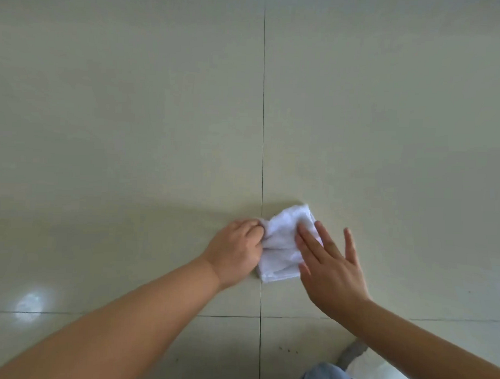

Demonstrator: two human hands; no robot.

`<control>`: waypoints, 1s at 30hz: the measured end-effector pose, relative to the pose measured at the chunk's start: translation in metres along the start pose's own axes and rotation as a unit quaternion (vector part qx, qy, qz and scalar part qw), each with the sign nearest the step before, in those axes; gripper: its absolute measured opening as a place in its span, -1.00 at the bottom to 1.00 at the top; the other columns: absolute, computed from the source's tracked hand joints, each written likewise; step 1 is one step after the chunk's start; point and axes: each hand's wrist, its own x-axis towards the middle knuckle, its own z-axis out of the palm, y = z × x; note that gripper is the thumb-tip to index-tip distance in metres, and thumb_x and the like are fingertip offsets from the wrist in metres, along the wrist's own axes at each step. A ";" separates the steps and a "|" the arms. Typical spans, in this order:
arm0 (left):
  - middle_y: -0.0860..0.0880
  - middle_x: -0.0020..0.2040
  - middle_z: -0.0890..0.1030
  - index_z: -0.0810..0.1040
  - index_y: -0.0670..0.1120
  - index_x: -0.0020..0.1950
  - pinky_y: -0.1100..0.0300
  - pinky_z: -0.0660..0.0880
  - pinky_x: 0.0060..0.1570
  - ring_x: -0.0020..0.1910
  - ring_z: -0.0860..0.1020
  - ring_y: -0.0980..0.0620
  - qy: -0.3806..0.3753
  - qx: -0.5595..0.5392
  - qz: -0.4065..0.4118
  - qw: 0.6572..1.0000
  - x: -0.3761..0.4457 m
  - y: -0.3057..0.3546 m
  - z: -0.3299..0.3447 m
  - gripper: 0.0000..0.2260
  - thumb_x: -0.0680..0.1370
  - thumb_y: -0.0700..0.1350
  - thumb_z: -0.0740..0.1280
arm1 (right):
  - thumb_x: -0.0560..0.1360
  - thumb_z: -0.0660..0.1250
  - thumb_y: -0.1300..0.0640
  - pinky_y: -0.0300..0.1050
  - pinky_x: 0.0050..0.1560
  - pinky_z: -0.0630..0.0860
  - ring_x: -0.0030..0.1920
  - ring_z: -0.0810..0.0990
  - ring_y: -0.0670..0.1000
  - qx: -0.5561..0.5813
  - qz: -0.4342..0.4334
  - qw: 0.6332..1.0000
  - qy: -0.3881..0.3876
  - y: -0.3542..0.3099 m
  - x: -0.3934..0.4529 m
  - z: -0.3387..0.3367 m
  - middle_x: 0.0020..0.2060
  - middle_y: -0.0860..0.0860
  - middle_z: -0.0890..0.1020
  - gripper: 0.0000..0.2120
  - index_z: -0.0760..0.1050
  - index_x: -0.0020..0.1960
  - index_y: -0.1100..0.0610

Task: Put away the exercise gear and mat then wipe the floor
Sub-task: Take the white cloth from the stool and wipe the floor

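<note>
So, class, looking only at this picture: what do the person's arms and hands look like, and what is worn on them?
Both arms are bare to the edge of the picture: no sleeves show. The left hand and right hand wear no gloves, rings, watch or bands. Fingernails look short and unpainted. No markings are visible.

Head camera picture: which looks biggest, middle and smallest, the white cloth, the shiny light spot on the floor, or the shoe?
1. White cloth
2. Shoe, partly cut off and hidden by the arm, so unsure
3. Light spot

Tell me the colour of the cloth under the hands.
White; the cloth lies crumpled on the pale tiled floor, best seen in the head view.
</note>
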 end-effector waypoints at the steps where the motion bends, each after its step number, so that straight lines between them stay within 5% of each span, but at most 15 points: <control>1: -0.10 -0.37 0.64 0.68 -0.18 -0.39 0.22 0.61 -0.25 -0.33 0.67 -0.05 0.007 -0.005 0.013 1.000 0.011 0.011 0.003 -0.73 0.31 -0.27 0.18 | 0.61 -0.17 0.04 0.14 0.43 -0.14 0.34 0.35 0.08 -0.005 0.013 1.000 -0.009 0.014 -0.011 -0.002 0.27 0.04 0.56 -0.44 0.56 0.22 0.19; 3: -0.09 -0.42 0.63 0.67 -0.18 -0.45 0.26 0.58 -0.33 -0.41 0.64 -0.03 0.021 -0.009 0.026 0.999 0.043 0.025 0.001 -0.71 0.27 -0.26 0.14 | 0.62 -0.28 0.01 0.13 0.45 -0.18 0.33 0.35 0.08 -0.017 0.055 0.998 -0.019 0.039 -0.016 -0.010 0.25 0.04 0.58 -0.34 0.56 0.21 0.20; 5: -0.07 -0.50 0.59 0.63 -0.19 -0.53 0.32 0.51 -0.42 -0.51 0.59 -0.02 0.006 -0.017 0.017 1.000 0.076 0.027 -0.010 -0.68 0.22 -0.25 0.09 | 0.59 -0.07 0.06 0.14 0.47 -0.18 0.36 0.43 0.13 -0.029 0.110 0.993 -0.015 0.054 -0.004 -0.023 0.29 0.04 0.54 -0.51 0.53 0.26 0.22; 8: -0.04 -0.62 0.51 0.56 -0.14 -0.66 0.39 0.43 -0.52 -0.62 0.54 0.00 0.024 0.007 0.010 1.000 0.098 0.009 -0.022 -0.64 0.16 -0.22 0.01 | 0.61 0.06 0.15 0.12 0.49 -0.24 0.55 0.02 0.07 0.007 0.141 0.990 0.004 0.055 0.033 -0.033 0.54 -0.03 0.10 -0.50 0.10 0.52 0.16; 11: -0.11 -0.36 0.66 0.69 -0.19 -0.35 0.27 0.51 -0.35 -0.32 0.66 -0.06 -0.080 0.058 -0.103 0.990 0.083 -0.035 -0.046 -0.64 0.32 -0.26 0.08 | 0.61 0.03 0.21 0.02 0.50 -0.26 0.55 -0.16 0.04 0.085 0.125 0.988 0.038 0.020 0.082 -0.042 0.55 -0.06 -0.10 -0.44 -0.09 0.55 0.14; 13: -0.23 0.08 0.62 0.60 -0.25 0.08 0.08 0.49 0.01 0.10 0.58 -0.20 -0.112 0.053 -0.132 0.984 0.060 -0.075 -0.043 -0.71 0.54 -0.27 0.11 | 0.58 0.06 0.27 -0.02 0.52 -0.18 0.55 -0.08 0.08 0.113 0.089 0.988 0.059 -0.020 0.107 -0.049 0.55 0.00 -0.03 -0.44 -0.03 0.54 0.19; 14: -0.24 0.14 0.59 0.56 -0.26 0.13 0.03 0.47 0.04 0.14 0.55 -0.23 -0.121 0.030 -0.155 0.980 0.039 -0.094 -0.045 -0.75 0.56 -0.25 0.15 | 0.55 0.09 0.30 -0.01 0.50 -0.06 0.53 0.03 0.13 0.121 0.060 0.988 0.074 -0.042 0.114 -0.053 0.54 0.06 0.07 -0.46 0.08 0.52 0.24; 16: -0.24 -0.07 0.65 0.62 -0.26 -0.07 0.04 0.55 -0.19 -0.09 0.64 -0.24 -0.174 0.064 -0.130 0.974 -0.006 -0.114 -0.054 -0.86 0.47 -0.27 0.29 | 0.45 0.17 0.40 0.05 0.32 0.24 0.34 0.34 0.26 0.141 0.000 0.983 0.115 -0.083 0.120 -0.058 0.35 0.23 0.39 -0.59 0.40 0.30 0.35; 19: -0.15 -0.44 0.58 0.59 -0.19 -0.43 0.21 0.48 -0.57 -0.53 0.58 -0.14 -0.127 0.126 -0.065 0.982 -0.066 -0.133 -0.042 -0.77 0.30 -0.23 0.16 | 0.44 0.20 0.38 0.02 0.21 0.29 0.19 0.42 0.21 0.130 -0.093 0.984 0.084 -0.127 0.117 -0.054 0.14 0.21 0.48 -0.69 0.47 0.17 0.28; 22: -0.12 -0.45 0.59 0.60 -0.18 -0.45 0.24 0.49 -0.54 -0.53 0.57 -0.11 -0.100 0.119 -0.029 0.987 -0.102 -0.130 -0.033 -0.69 0.26 -0.24 0.06 | 0.13 0.49 0.32 -0.12 -0.09 0.50 -0.19 0.59 0.16 0.094 -0.155 0.977 0.110 -0.152 0.101 -0.043 -0.21 0.12 0.60 -0.68 0.62 -0.12 0.21; 24: -0.12 -0.44 0.60 0.60 -0.17 -0.46 0.24 0.51 -0.49 -0.50 0.59 -0.10 -0.094 0.122 -0.002 0.988 -0.115 -0.120 -0.024 -0.69 0.25 -0.27 0.07 | -0.11 0.50 0.29 -0.22 -0.23 0.48 -0.43 0.55 0.07 0.071 -0.160 0.979 0.107 -0.155 0.087 -0.028 -0.43 0.01 0.55 -0.65 0.62 -0.33 0.12; 27: -0.12 -0.47 0.56 0.56 -0.16 -0.50 0.23 0.50 -0.45 -0.49 0.56 -0.09 -0.080 0.112 0.041 0.990 -0.118 -0.098 -0.012 -0.74 0.25 -0.30 0.10 | -0.10 0.39 0.34 -0.09 -0.09 0.29 -0.45 0.53 0.07 0.025 -0.185 0.977 0.107 -0.140 0.055 -0.011 -0.43 0.00 0.56 -0.62 0.65 -0.29 0.13; 30: -0.11 -0.50 0.53 0.52 -0.13 -0.54 0.28 0.47 -0.46 -0.52 0.51 -0.04 -0.050 0.087 0.095 0.990 -0.098 -0.061 -0.007 -0.73 0.26 -0.32 0.10 | -0.06 0.35 0.38 -0.04 -0.04 0.36 -0.42 0.58 0.08 -0.036 -0.152 0.984 0.087 -0.098 0.025 -0.010 -0.38 0.03 0.60 -0.58 0.67 -0.23 0.15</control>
